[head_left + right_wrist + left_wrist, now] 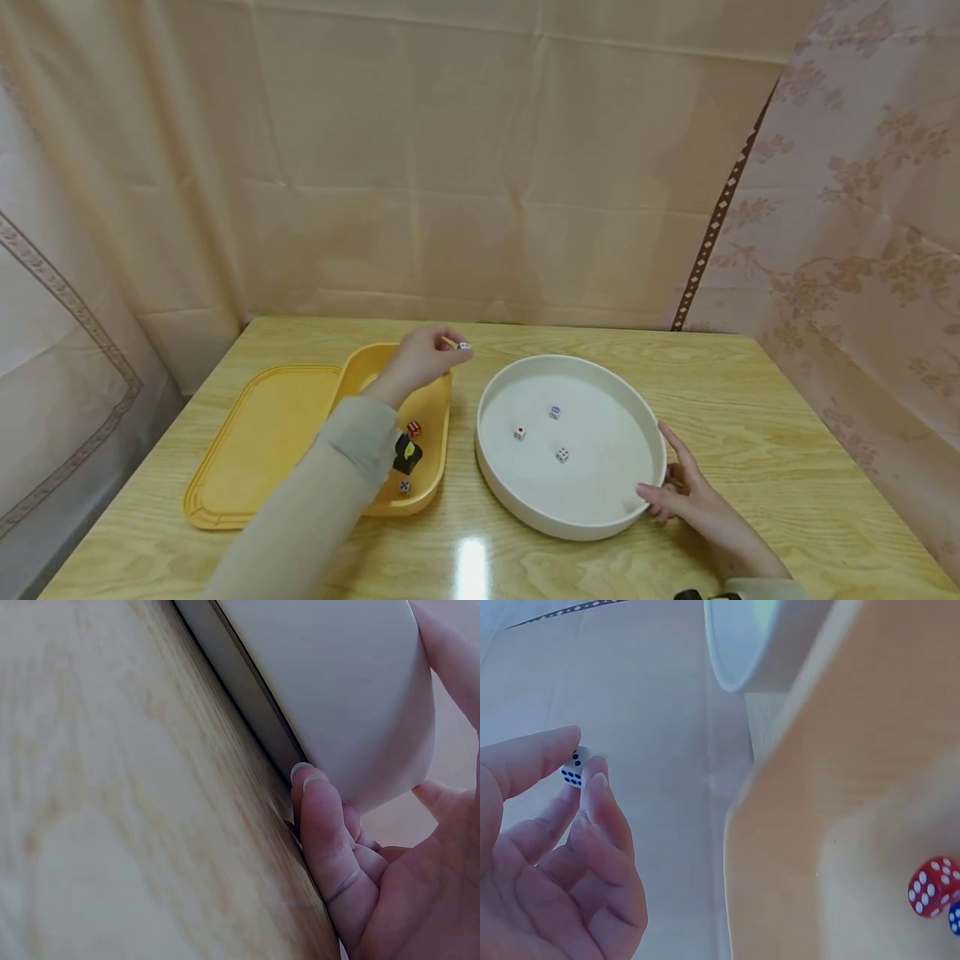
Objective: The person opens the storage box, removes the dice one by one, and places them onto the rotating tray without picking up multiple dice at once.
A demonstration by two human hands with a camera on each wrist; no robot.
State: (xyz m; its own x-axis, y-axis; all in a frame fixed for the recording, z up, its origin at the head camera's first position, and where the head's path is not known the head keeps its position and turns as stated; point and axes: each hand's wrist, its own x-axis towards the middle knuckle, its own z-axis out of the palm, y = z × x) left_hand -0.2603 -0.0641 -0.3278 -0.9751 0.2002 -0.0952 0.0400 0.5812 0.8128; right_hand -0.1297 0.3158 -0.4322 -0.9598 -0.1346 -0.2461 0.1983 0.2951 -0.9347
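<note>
My left hand [422, 360] pinches a white die [573, 774] with dark pips between thumb and fingertips, held over the right edge of the yellow box [444, 442]. A red die [414, 428] with white pips lies in that box. Beside it in the left wrist view shows part of a blue die [955, 920]. At the right, my right hand [692, 500] grips the side of the round white tray [491, 479], thumb at the rim and fingers curled low against its wall. In the tray lie three white dice [562, 455], spaced apart.
A flat yellow lid [262, 446] lies left of the box, partly behind the left sleeve [315, 500]. Another small die [405, 486] sits near the box's front end. The wooden table [757, 417] meets hanging curtains [450, 183] at its back.
</note>
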